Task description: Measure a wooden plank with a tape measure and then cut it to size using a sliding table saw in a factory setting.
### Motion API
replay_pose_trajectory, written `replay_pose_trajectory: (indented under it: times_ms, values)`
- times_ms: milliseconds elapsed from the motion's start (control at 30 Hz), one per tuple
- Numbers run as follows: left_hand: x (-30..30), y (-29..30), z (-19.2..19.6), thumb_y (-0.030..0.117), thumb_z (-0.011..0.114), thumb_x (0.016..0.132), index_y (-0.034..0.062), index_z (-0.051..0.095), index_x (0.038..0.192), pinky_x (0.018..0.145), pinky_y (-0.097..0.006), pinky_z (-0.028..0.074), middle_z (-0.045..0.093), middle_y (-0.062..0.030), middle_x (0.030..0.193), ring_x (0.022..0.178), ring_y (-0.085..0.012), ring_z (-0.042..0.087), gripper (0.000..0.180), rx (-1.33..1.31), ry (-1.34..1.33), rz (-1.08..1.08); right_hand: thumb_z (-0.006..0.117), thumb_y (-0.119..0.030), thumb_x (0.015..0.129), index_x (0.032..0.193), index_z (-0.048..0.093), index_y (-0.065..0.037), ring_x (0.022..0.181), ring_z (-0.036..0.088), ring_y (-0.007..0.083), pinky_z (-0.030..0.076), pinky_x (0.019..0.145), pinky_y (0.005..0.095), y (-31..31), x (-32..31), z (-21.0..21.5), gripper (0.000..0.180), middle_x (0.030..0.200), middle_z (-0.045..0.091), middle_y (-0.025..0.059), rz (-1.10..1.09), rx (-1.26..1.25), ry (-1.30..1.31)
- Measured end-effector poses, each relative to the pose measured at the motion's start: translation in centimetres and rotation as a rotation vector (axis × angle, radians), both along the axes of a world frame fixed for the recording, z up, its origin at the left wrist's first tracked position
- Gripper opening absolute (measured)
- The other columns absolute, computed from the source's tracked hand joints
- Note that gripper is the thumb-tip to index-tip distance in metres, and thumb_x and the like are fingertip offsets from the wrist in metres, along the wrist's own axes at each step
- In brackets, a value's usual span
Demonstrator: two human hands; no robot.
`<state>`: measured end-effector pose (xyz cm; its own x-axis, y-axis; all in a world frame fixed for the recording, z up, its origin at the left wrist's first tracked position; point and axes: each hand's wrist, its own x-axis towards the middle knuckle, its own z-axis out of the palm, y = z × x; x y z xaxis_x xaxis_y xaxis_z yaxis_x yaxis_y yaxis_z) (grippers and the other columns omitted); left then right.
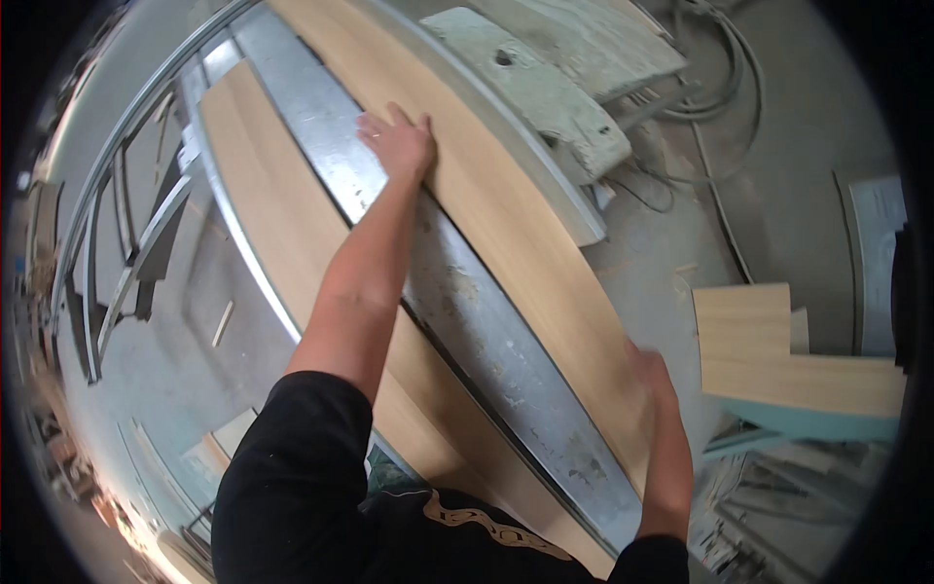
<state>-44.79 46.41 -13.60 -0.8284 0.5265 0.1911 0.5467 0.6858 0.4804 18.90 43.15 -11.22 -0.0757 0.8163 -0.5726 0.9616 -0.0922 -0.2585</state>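
Note:
My left hand (401, 146) lies with fingers spread across the left edge of a long, light wooden board (506, 234), partly over the bare metal strip beside it. At the same board's right edge, closer to my body, is my right hand (652, 378). Motion blurs its fingers, so their grip is unclear. The board lies lengthwise on a grey metal machine table (486, 321) with worn, scratched patches. Left of the metal strip runs a second long wooden board (277, 175), passing beneath my left forearm.
A metal rail (564, 195) borders the table on the right. Beyond it are a worn, pale slab (535, 88) and looped cables (725, 58). Cut wooden panels (749, 341) sit on a teal stand at right. A metal frame (126, 234) extends at left, above a floor with a scrap strip (223, 323).

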Motion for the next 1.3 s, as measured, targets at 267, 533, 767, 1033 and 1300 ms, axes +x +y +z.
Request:
replay_pose_trajectory:
  times_ms: [267,533,767,1033,1300]
  values:
    - [-1.9,-1.6,-1.0,0.053,0.049,0.098,-0.0031,0.033,0.154,0.123,-0.060,0.000,0.016,-0.0470,0.155,0.151,-0.0554,0.006,0.081,0.033,0.052,0.020,0.070,-0.043,0.097,0.062,0.040,-0.016,0.058,0.031,0.0052,0.025,0.051,0.0284,-9.1,15.1,0.1,0.053,0.061,0.036,-0.0094,-0.168,-0.059,0.281]
    - [-2.7,-0.4,-0.7,0.054,0.047,0.098,-0.0021,0.031,0.154,0.123,-0.059,0.001,0.015,-0.0463,0.156,0.151,-0.0550,0.005,0.081,0.026,0.039,0.024,0.072,-0.043,0.096,0.061,0.037,-0.017,0.058,0.027,0.0048,0.021,0.051,0.0280,-9.1,14.5,0.0,0.056,0.061,0.033,-0.0094,-0.285,-0.002,0.399]
    - [-3.8,-0.1,-0.1,0.053,0.047,0.098,-0.0014,0.031,0.155,0.123,-0.058,0.000,0.014,-0.0450,0.157,0.152,-0.0532,0.005,0.080,0.009,0.015,0.034,0.074,-0.043,0.094,0.060,0.037,-0.017,0.056,0.027,0.0046,0.020,0.050,0.0283,-9.0,12.7,0.6,0.056,0.060,0.032,-0.0099,-0.333,0.003,0.435]
    - [1.4,-3.1,-0.2,0.050,0.051,0.098,-0.0025,0.032,0.154,0.123,-0.059,0.003,0.018,-0.0455,0.155,0.150,-0.0551,0.010,0.079,0.060,0.051,0.034,0.078,-0.040,0.092,0.058,0.036,-0.018,0.052,0.026,0.0041,0.019,0.047,0.0284,-8.6,10.5,1.3,0.058,0.058,0.034,-0.0097,-0.366,-0.027,0.453]
    - [10.1,-5.9,0.2,0.045,0.054,0.098,-0.0051,0.032,0.152,0.123,-0.060,0.005,0.018,-0.0475,0.153,0.149,-0.0575,0.011,0.077,0.090,0.059,-0.013,0.077,-0.042,0.092,0.057,0.036,-0.017,0.052,0.028,0.0047,0.021,0.047,0.0286,-8.6,11.3,1.4,0.059,0.056,0.034,-0.0090,-0.362,-0.020,0.421]
